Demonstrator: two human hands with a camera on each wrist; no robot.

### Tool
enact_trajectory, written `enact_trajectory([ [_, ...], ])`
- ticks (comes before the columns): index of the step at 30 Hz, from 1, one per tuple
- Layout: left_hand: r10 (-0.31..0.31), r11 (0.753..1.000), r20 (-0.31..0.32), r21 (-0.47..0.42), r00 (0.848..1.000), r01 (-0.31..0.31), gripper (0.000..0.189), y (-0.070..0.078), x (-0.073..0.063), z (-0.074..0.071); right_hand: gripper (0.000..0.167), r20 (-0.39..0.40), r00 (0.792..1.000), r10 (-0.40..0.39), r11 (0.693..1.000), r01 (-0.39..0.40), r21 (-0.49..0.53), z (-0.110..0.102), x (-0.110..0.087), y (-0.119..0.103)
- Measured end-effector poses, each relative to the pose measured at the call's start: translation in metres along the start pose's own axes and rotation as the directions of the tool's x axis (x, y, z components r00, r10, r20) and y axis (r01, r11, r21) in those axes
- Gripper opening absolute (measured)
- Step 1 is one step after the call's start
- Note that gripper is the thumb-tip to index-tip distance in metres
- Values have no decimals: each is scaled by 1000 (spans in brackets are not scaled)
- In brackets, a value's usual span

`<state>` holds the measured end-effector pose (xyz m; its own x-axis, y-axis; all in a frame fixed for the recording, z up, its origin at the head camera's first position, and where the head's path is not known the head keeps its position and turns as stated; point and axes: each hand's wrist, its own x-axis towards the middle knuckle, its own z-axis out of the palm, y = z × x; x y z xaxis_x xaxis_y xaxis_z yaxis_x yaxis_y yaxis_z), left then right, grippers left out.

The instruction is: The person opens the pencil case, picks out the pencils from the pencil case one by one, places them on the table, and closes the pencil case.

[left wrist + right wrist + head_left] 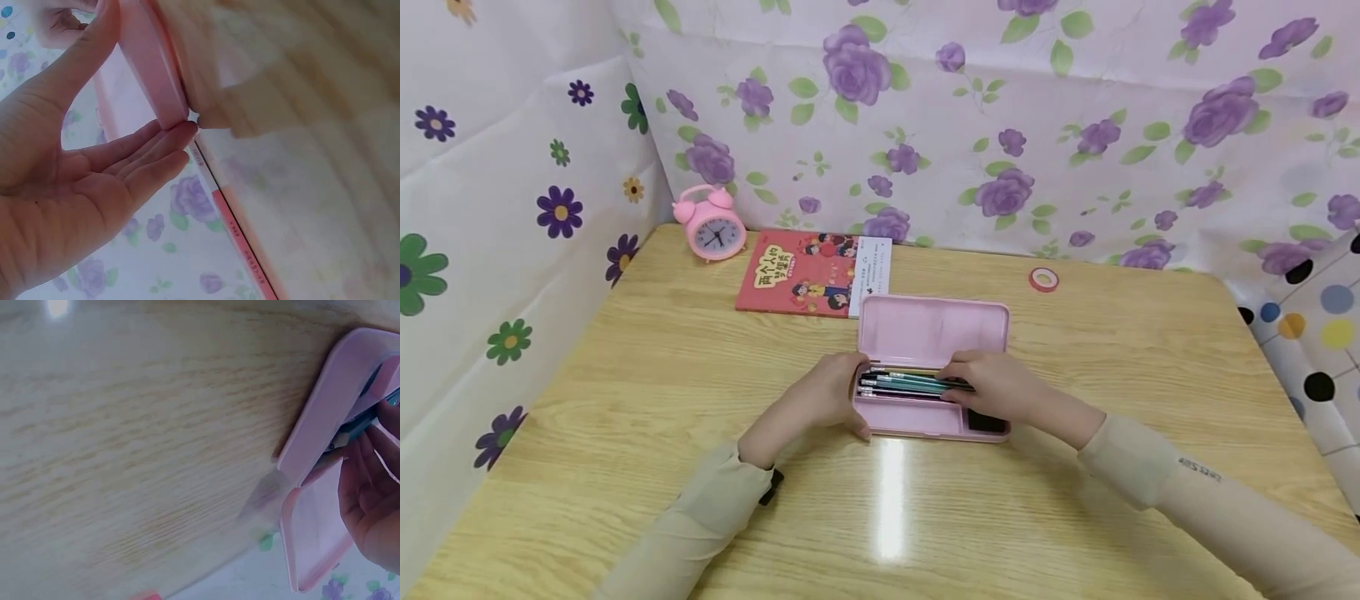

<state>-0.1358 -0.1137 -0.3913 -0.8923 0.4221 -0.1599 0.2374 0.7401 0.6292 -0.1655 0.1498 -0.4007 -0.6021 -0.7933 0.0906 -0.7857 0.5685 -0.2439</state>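
Note:
A pink pencil case lies on the wooden table with its lid raised at the back. Several pencils, green, dark and yellow, lie lengthwise in its rear compartment, eraser ends to the left. My left hand grips the case's left end, thumb at the front and fingers toward the back corner. From the right, my right hand reaches in and pinches pencils near their other ends. The right wrist view shows a sharpened pencil tip beside those fingers. A black block sits in the front right compartment.
Behind the case lies a red and white book, close to the lid's left corner. A pink alarm clock stands at the back left. A pink roll of tape lies at the back right. Flowered cloth hangs behind the table.

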Motion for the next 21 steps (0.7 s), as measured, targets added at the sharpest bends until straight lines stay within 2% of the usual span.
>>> enact_trajectory([
  [7,-26,999,23,36,999,26,80,6,-1,-2,11,-70,993,-96,993,92,-68,2,4,1],
  [10,-28,999,26,41,999,27,82,6,0,-2,8,-94,989,-114,988,103,-117,2,3,2],
  [16,-18,999,27,49,999,17,78,6,3,-1,8,-148,985,-88,992,73,-103,-1,-5,2],
  [21,-30,998,29,51,999,29,77,5,2,-1,9,-167,986,9,999,-17,-42,-7,-20,2],
])
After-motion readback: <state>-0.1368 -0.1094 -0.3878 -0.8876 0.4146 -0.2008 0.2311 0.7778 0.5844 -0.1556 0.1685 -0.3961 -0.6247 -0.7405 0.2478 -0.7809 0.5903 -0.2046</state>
